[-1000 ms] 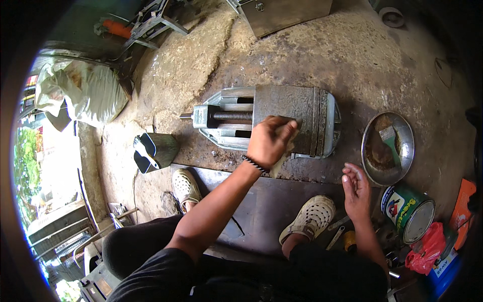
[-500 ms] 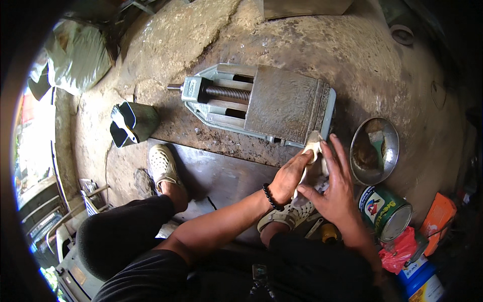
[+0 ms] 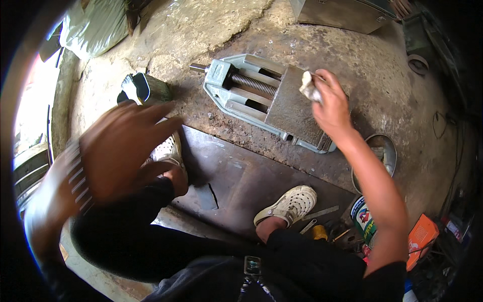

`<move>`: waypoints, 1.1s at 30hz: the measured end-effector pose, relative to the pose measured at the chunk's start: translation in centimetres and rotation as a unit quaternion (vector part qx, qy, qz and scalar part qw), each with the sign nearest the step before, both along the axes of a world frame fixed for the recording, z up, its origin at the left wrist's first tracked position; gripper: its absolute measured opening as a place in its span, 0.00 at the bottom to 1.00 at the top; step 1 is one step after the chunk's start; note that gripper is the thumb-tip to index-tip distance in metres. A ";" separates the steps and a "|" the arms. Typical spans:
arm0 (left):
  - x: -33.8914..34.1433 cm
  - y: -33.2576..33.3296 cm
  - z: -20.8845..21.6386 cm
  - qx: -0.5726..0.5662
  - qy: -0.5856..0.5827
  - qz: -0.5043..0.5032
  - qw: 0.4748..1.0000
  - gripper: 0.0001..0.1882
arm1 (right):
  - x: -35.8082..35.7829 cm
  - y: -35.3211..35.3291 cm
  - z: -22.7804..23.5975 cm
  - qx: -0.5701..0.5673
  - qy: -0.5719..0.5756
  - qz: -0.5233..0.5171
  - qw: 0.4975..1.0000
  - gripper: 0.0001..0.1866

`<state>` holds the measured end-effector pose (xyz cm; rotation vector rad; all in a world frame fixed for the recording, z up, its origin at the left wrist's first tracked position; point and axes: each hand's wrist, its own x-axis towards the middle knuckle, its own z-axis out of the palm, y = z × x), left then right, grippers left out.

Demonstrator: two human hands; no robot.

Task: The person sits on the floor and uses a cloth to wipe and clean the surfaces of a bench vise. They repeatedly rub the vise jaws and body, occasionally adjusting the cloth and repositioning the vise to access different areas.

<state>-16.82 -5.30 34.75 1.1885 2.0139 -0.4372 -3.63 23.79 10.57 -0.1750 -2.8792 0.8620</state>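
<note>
A grey-green machine vise (image 3: 217, 75) lies on the floor in front of me, its threaded screw exposed and a wide, rough metal plate (image 3: 292, 105) covering its right part. Over that plate my right hand (image 3: 332, 103) is closed around a crumpled white rag (image 3: 308, 89). My left hand (image 3: 123, 148) is at the left, close to the camera and blurred, its fingers apart with nothing visible in them. Just beyond it stands a dark square container (image 3: 160, 89) with a pale-handled brush (image 3: 130, 88) in it.
A metal bowl (image 3: 394, 156) sits right of the vise, partly behind my forearm. Below it are a green can (image 3: 363, 216) and an orange box (image 3: 421, 239). A flat metal sheet (image 3: 236, 171) lies under my feet. A metal box (image 3: 342, 15) stands at the far edge.
My hands have parted. The right has carried the rag up over the vise's plate; the left has let go of it and swung to the left. The view has shifted slightly.
</note>
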 end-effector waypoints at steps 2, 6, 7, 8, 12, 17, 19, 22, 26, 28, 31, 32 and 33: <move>2.5 -4.8 4.3 0.106 0.026 0.036 0.993 0.30 | -0.5 -2.7 -3.6 0.037 -0.096 -0.053 0.993 0.32; 5.1 -10.4 3.5 0.382 -0.144 0.272 0.871 0.47 | 6.1 -5.9 -5.5 0.117 -0.028 0.084 0.989 0.29; 5.5 -11.1 4.0 0.213 -0.062 0.394 0.892 0.47 | 7.0 -5.5 -5.2 0.123 -0.046 0.120 0.984 0.29; 5.7 -11.6 3.6 0.133 0.001 0.347 0.928 0.51 | 6.9 -4.9 -5.0 0.145 -0.083 0.122 0.978 0.29; 5.2 -13.0 3.4 0.183 0.024 0.304 0.935 0.48 | 0.9 -2.5 -5.6 0.210 -0.091 0.014 0.973 0.27; 4.3 -14.2 4.1 0.213 -0.051 0.284 0.934 0.46 | 1.1 -7.2 -6.9 0.149 -0.038 -0.077 0.985 0.30; 5.2 -14.4 4.4 0.174 0.052 0.416 0.891 0.49 | 4.4 -7.5 -5.8 0.100 -0.043 0.027 0.994 0.33; 4.7 -15.6 4.2 0.191 0.007 0.361 0.913 0.47 | 4.2 -4.2 -4.8 0.133 -0.084 0.124 0.980 0.28; 4.0 -16.6 4.2 0.227 -0.064 0.260 0.936 0.45 | -3.7 -2.7 -6.7 0.087 0.024 -0.124 0.988 0.32; 3.8 -16.6 4.2 0.242 -0.069 0.252 0.934 0.45 | -4.2 -5.1 -7.3 0.119 0.039 -0.096 0.987 0.32; 3.4 -16.3 4.3 0.237 -0.074 0.242 0.938 0.44 | -0.6 -7.2 -6.0 0.044 -0.060 0.021 0.997 0.31; 3.4 -16.3 4.3 0.234 -0.068 0.245 0.939 0.44 | 0.3 -7.1 -5.7 0.025 -0.127 0.052 0.990 0.31; 3.3 -16.2 4.2 0.230 -0.062 0.244 0.940 0.44 | 0.0 -6.1 -5.6 0.057 -0.073 0.081 0.992 0.32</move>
